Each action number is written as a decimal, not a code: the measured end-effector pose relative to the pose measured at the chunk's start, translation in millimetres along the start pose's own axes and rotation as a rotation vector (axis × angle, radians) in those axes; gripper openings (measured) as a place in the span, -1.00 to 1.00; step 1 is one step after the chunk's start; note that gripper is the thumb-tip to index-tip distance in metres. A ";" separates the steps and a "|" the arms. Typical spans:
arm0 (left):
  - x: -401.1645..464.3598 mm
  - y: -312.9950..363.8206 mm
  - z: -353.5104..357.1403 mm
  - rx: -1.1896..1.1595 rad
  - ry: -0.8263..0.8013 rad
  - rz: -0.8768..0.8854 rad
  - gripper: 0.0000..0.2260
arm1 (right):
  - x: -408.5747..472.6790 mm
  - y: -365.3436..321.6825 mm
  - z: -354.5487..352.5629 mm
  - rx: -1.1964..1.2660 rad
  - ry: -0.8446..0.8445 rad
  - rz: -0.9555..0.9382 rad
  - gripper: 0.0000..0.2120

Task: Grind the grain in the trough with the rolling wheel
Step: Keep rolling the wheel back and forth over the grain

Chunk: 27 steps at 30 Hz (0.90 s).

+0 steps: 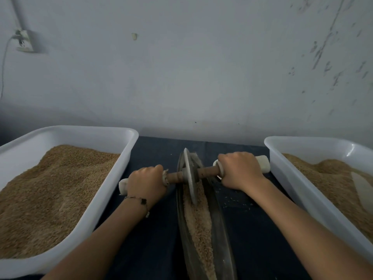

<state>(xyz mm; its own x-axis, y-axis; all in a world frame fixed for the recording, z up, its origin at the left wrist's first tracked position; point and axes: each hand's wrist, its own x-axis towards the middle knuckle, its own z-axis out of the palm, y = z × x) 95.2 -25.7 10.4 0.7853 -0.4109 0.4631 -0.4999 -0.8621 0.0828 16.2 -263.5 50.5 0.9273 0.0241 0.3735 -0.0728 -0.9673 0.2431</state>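
left hand [145, 181] gripping axle handle [123, 186] | right hand [240, 170] gripping other end | rolling wheel [190, 176] standing in grain [198, 221], far part of trough [220, 235] | 2 white tubs [113, 172] flanking | no readable writing

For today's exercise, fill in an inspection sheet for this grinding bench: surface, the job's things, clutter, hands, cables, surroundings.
Surface: dark cloth covers the bench.
Job's things: wheel stands in the trough, on the grain; axle runs through it.
Clutter: left tub and right tub hold grain; stray grains lie on the cloth.
Hands: left hand and right hand each grip a handle end.
Cables: a cable hangs from the socket.
Surroundings: scuffed wall.
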 end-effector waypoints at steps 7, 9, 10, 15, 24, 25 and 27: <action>-16.9 17.1 -25.5 0.115 0.020 0.106 -0.80 | -42.5 -11.7 5.5 0.081 0.133 0.150 -0.86; -33.2 21.8 -38.4 0.101 -0.021 0.155 -0.81 | -68.6 -16.8 5.9 0.092 0.179 0.157 -0.81; -44.5 24.4 -47.6 0.105 -0.030 0.191 -0.80 | -81.9 -18.4 4.8 0.105 0.208 0.149 -0.76; -95.2 28.4 -79.4 0.059 0.040 0.327 -0.61 | -132.7 -17.4 -12.7 0.130 0.272 0.062 -0.60; -85.9 19.9 -58.4 0.022 0.009 0.296 -0.59 | -112.6 -14.7 -7.7 0.101 0.325 0.018 -0.62; -78.4 19.0 -54.7 0.018 -0.006 0.287 -0.59 | -104.9 -13.7 -3.7 0.097 0.325 0.028 -0.62; -60.4 16.7 -45.9 0.059 -0.022 0.244 -0.66 | -85.8 -12.1 2.7 0.085 0.310 0.054 -0.64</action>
<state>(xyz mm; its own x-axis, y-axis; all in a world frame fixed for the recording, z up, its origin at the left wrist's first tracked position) 22.6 -1.7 24.3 0.6520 -0.6145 0.4441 -0.6537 -0.7524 -0.0813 -61.5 -254.6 13.2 0.7660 0.0349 0.6419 -0.0761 -0.9866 0.1444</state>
